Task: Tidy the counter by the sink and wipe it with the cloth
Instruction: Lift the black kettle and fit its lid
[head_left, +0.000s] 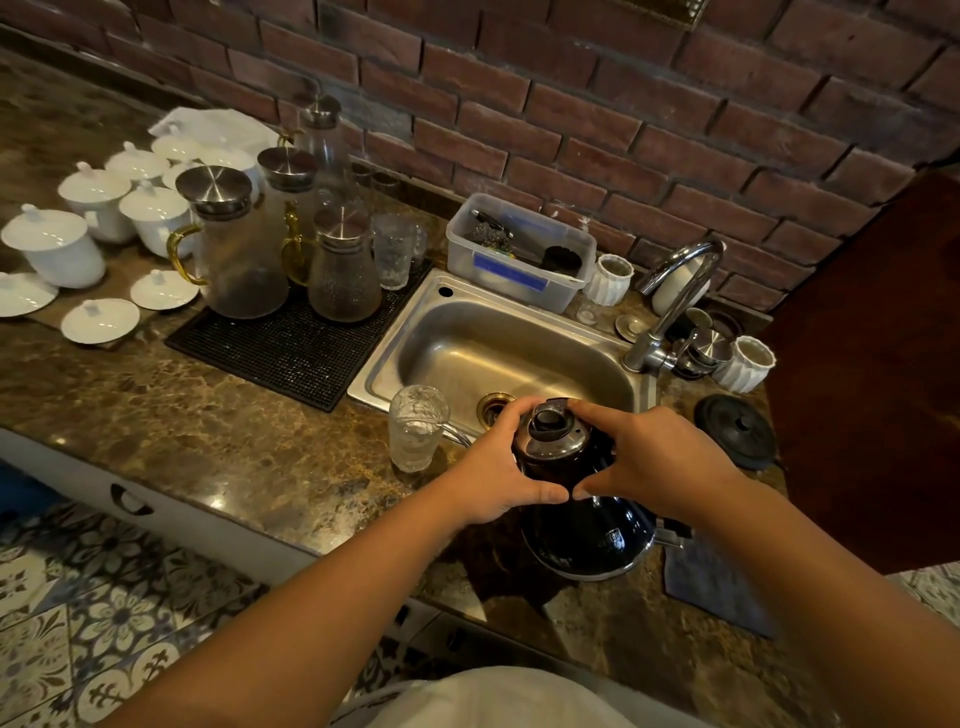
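Now both hands' fingers (597, 415) encircle kettle (587, 525) top.

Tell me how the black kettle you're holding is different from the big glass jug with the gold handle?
The shiny black metal kettle is dark, so its inside is hidden; the tall clear glass jug with the gold handle is see-through. The kettle stands at the counter's front edge with the left hand and right hand around its top; the jug stands untouched on the black mat. Both stand upright with lids on.
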